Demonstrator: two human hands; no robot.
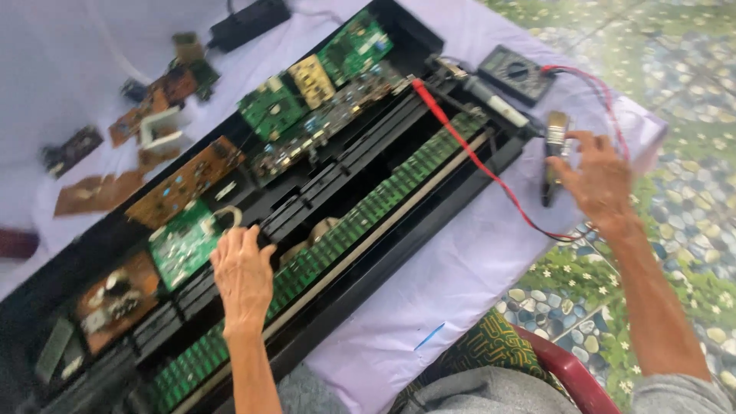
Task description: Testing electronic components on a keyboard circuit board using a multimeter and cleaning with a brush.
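A long black opened electronic chassis [429, 222] lies diagonally across a white-covered table. Inside it are several green circuit boards [270, 106], brown boards and a long green strip board [360, 215]. My left hand [244, 277] rests inside the chassis, fingers spread on the black frame beside a green board [182, 244]. My right hand [599, 178] grips a dark tool with a metal part [553, 146] at the chassis's right end. A red test probe [431, 103] lies across the chassis, its red lead running toward my right hand.
A dark multimeter [515, 71] sits on the white cloth [460, 268] beyond the chassis. Loose brown boards [138, 115] lie at upper left near a black box [249, 21]. A red chair edge [571, 368] and a patterned pebble floor [690, 84] are on the right.
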